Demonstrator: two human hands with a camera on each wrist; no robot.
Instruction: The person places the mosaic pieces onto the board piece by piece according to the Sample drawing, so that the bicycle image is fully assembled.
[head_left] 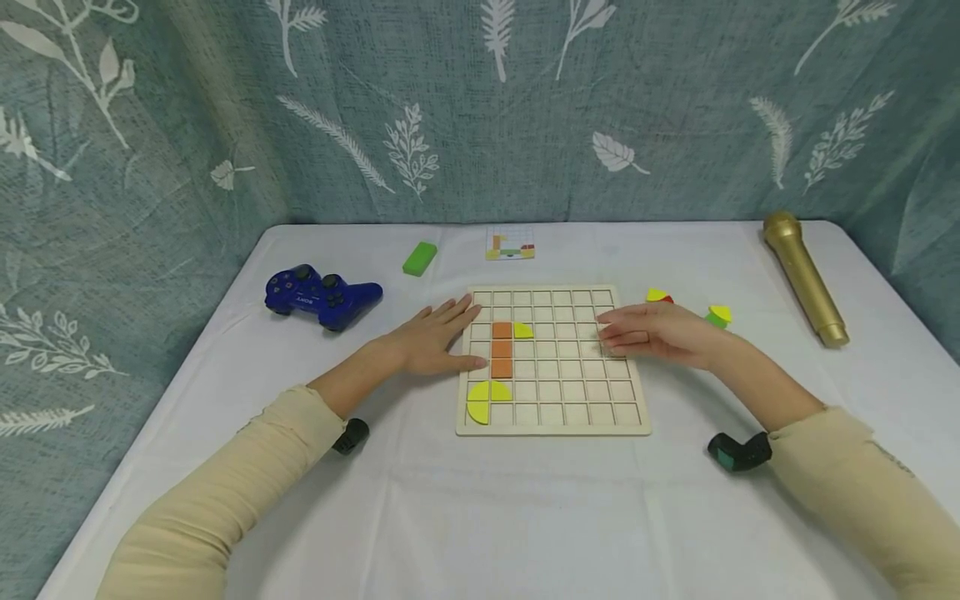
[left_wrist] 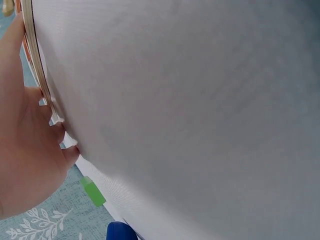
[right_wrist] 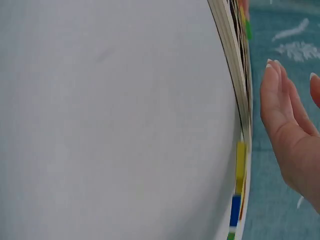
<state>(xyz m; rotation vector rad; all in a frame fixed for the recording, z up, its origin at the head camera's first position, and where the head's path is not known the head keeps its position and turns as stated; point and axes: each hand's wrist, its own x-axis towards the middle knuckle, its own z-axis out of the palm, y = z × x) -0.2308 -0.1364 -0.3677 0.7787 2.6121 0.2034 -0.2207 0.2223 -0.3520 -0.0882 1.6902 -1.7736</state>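
Observation:
A pale wooden grid board (head_left: 555, 430) lies on the white table. On it stand a column of orange square pieces (head_left: 502, 349) and several yellow quarter-round pieces (head_left: 500, 391). My left hand (head_left: 435, 340) rests with spread fingers on the board's left edge; in the left wrist view its fingertips meet the board's side. Over the right edge hovers my right hand (head_left: 660, 333), fingers nearly straight and holding nothing, apart from the board in the right wrist view. Just beyond that hand are small yellow-and-red (head_left: 659, 296) and yellow-and-green blocks (head_left: 718, 315), partly hidden.
Behind the board lies a small pattern card (head_left: 511, 243) with a coloured grid. A green block (head_left: 420, 258) and a blue game controller (head_left: 322, 296) are at the left. A gold microphone (head_left: 806, 279) lies at the far right. A patterned curtain (head_left: 525, 125) hangs behind.

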